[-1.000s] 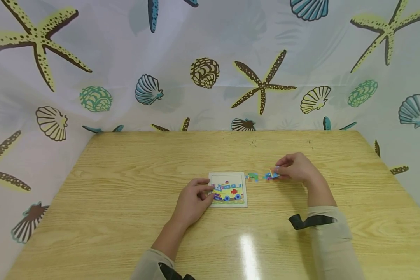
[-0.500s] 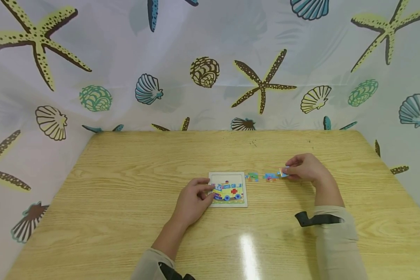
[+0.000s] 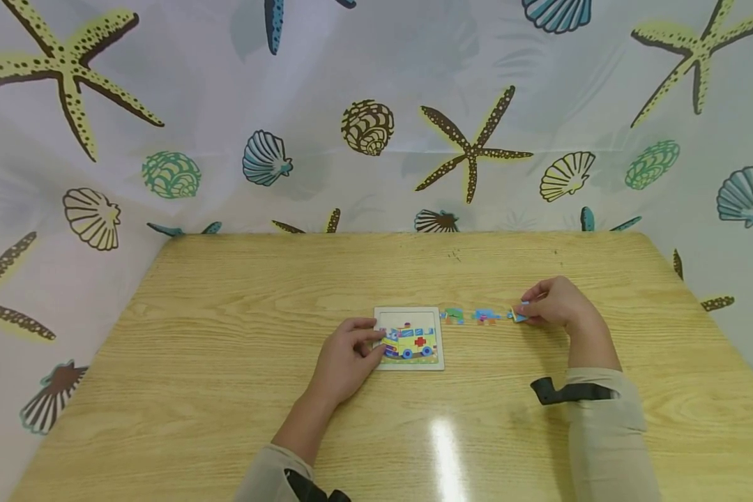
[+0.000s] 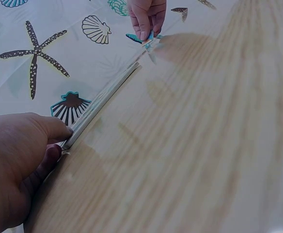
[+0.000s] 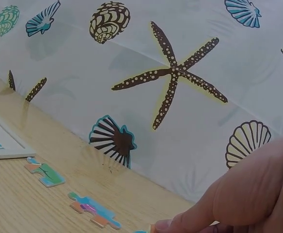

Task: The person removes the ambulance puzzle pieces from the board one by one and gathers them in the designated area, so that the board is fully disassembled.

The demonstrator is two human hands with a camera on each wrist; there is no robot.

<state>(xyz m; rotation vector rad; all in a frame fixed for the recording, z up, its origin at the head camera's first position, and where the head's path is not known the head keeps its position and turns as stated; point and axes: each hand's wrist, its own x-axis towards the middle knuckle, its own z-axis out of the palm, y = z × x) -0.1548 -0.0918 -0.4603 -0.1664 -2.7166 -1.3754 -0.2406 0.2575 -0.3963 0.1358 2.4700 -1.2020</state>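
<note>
A white-bordered jigsaw tray lies mid-table, its lower part filled with a yellow ambulance picture and its upper part bare. My left hand holds the tray's left edge between thumb and fingers; the left wrist view shows the fingertips at that edge. To the right of the tray, my right hand pinches a blue and orange puzzle piece, tilted at the table surface. The right wrist view shows only a sliver of this piece beside the thumb.
Two loose puzzle pieces lie in a row between tray and right hand: a green-orange piece near the tray and a blue-purple piece. Behind the wooden table hangs a sea-patterned cloth.
My right hand has moved right with its puzzle piece, away from the blue-purple piece, which now shows fully. The held piece has turned somewhat. My left hand and the tray have stayed put.
</note>
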